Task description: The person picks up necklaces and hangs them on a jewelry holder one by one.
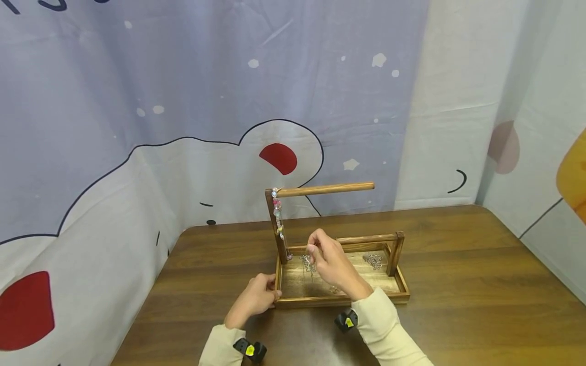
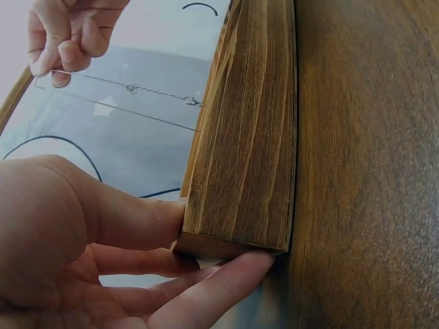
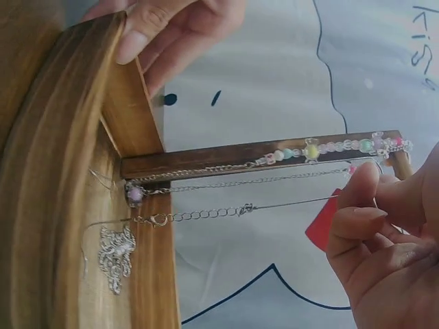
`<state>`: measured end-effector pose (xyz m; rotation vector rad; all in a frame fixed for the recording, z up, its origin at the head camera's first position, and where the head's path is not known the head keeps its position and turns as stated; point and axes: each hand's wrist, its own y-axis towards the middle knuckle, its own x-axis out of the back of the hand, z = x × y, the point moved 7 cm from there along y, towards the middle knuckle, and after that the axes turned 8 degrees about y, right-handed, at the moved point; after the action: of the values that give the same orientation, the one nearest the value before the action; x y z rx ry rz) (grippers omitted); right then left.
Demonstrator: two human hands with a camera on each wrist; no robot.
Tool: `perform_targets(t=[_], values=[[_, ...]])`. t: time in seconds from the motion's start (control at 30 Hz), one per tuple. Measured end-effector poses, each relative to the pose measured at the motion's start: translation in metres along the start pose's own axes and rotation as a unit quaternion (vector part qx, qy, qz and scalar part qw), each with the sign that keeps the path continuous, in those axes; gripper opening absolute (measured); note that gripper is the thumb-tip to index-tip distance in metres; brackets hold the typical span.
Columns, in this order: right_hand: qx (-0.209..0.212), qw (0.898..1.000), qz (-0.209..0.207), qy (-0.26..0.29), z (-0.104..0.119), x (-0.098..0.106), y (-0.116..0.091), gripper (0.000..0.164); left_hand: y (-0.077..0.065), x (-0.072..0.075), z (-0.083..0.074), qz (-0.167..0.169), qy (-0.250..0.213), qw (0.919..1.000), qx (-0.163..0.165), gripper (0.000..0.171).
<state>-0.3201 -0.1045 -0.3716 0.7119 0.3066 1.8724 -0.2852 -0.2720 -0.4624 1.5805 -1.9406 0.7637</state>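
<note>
My right hand (image 1: 335, 264) pinches a thin silver necklace (image 3: 199, 214) between thumb and fingers, holding it up over the tray. Its extender chain and lobster clasp hang down towards the tray floor. At the left end of the wooden jewelry tray (image 1: 316, 304), my left hand (image 1: 256, 295) grips the corner, thumb on one side and fingers on the other, as the left wrist view shows. A necklace with pastel beads (image 1: 277, 213) hangs beside the tall post, from the inner end of the upper bar (image 1: 329, 189). A silver chain (image 3: 115, 259) lies bunched in the tray.
Towards the tray's right side lies another heap of silver chain (image 1: 374, 261). A lower wooden bar (image 1: 368, 238) runs along the back to a short post (image 1: 396, 254). The stand rests on a brown wooden table (image 1: 476, 284), with a printed curtain (image 1: 197, 91) behind.
</note>
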Motion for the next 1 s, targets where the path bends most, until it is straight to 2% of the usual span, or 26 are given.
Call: perform_targets(t=[0.33, 0.77, 1.0], values=[[0.033, 0.999, -0.018, -0.017, 0.015, 0.011, 0.01, 0.01, 0.0, 0.0, 0.0, 0.001, 0.006, 1.0, 0.004, 0.05], [0.034, 0.999, -0.019, -0.033, 0.029, 0.025, 0.023, 0.008, -0.001, 0.0, -0.001, -0.004, 0.009, 1.0, -0.001, 0.048], [0.031, 0.997, -0.027, -0.064, 0.035, 0.031, 0.031, 0.004, 0.0, 0.001, -0.001, -0.004, 0.007, 1.0, -0.002, 0.048]])
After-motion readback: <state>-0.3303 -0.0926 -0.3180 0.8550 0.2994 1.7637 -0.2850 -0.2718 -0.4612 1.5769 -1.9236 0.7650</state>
